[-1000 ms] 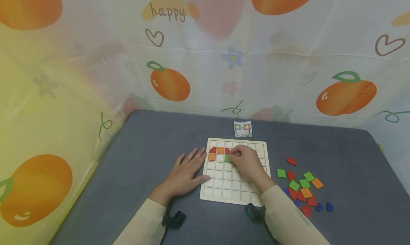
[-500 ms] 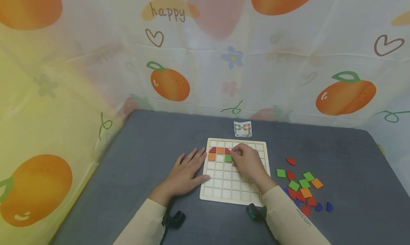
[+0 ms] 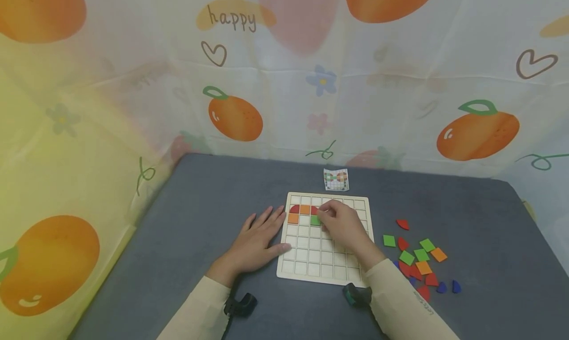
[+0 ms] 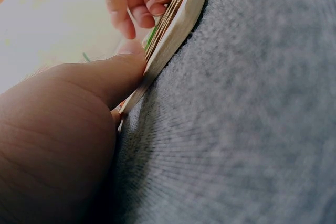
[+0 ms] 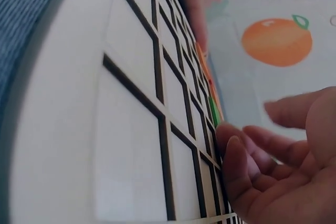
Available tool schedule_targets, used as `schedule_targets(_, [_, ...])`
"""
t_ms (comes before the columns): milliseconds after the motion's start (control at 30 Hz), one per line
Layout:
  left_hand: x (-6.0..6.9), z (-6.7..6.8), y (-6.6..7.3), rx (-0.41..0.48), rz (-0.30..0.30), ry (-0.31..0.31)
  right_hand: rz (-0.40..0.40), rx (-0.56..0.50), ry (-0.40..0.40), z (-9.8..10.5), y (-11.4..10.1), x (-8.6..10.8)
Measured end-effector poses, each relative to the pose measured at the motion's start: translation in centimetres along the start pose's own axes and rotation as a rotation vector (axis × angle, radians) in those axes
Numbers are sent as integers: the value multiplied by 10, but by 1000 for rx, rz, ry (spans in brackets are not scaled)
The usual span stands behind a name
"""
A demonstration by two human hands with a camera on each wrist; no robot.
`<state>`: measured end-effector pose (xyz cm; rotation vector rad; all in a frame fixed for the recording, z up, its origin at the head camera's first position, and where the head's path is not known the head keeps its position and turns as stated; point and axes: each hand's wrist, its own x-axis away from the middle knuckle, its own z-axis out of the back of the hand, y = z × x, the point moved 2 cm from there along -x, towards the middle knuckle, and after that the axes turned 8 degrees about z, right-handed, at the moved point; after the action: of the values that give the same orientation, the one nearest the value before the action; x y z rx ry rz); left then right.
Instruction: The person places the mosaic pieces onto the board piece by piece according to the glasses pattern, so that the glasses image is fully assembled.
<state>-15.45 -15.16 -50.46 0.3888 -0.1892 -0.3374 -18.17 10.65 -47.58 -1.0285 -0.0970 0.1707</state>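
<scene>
A pale wooden grid board [image 3: 326, 276] lies on the grey table. My left hand [image 3: 260, 243] is spread beside it, fingertips at the left edge and thumb resting on the rim, as the left wrist view also shows. Over the board's upper part is my right hand [image 3: 344, 224], its fingers bent and nothing visible between them. Near its fingertips, a green square [image 3: 315, 221] sits in a cell below a partly covered red quarter-circle [image 3: 313, 210]. Further left are an orange square [image 3: 304, 209], another red quarter-circle [image 3: 295, 209] and a second orange square [image 3: 293, 218].
Right of the board lie loose pieces: green squares [image 3: 388, 240], orange squares [image 3: 438, 254], red quarter-circles [image 3: 402, 225] and blue petal-shaped pieces [image 3: 456, 286]. A small printed pattern card [image 3: 336, 180] lies behind the board. A patterned curtain [image 3: 284, 83] hangs beyond the table.
The right fingers have come away from the green square, which now shows uncovered in its cell, and have shifted slightly around the red quarter-circle. The left hand has stayed put.
</scene>
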Motion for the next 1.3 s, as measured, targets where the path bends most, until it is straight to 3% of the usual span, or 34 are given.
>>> schedule_targets(500, [1, -1, -2, -1, -1, -5, 110, -296, -109, 15, -4, 14])
schedule_targets(967, [3, -1, -1, 9, -18, 24, 251, -347, -89, 39, -7, 36])
schedule_targets(1300, [2, 1, -1, 5, -19, 10, 336, -417, -83, 72, 13, 56])
